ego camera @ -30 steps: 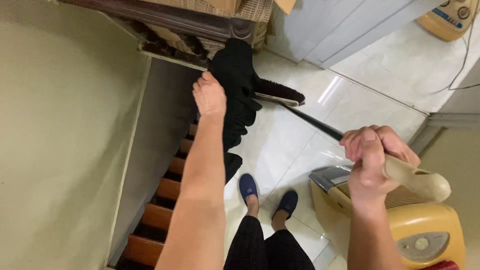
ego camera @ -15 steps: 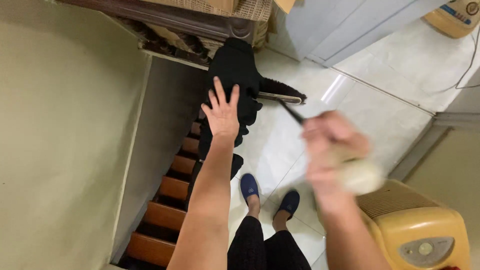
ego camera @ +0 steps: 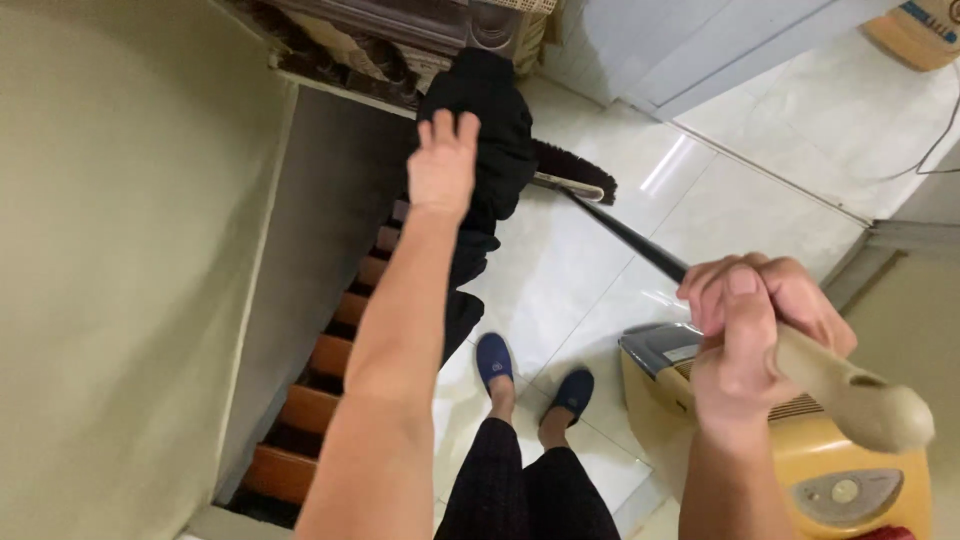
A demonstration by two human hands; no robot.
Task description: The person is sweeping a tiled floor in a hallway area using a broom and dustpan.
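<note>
My right hand [ego camera: 748,330] is closed around the beige grip of a long broom handle [ego camera: 630,238]. The black shaft runs down to a dark brush head [ego camera: 575,168] resting on the white tiled floor. My left hand [ego camera: 442,165] reaches forward with fingers spread, over a black cloth [ego camera: 492,135] that hangs from the carved dark wooden post at the head of the stairs. Whether the palm touches the cloth I cannot tell. My two feet in blue slippers [ego camera: 494,360] stand on the tiles.
A wooden staircase [ego camera: 330,370] drops away at the left, beside a pale green wall [ego camera: 120,250]. A yellow appliance [ego camera: 840,460] stands at my right. Another beige device [ego camera: 925,30] with a cord lies at the far right. A white door [ego camera: 680,40] is ahead.
My right hand has swung back to the right with the broom grip, and the brush head has shifted slightly. My left hand has moved further up over the black cloth.
</note>
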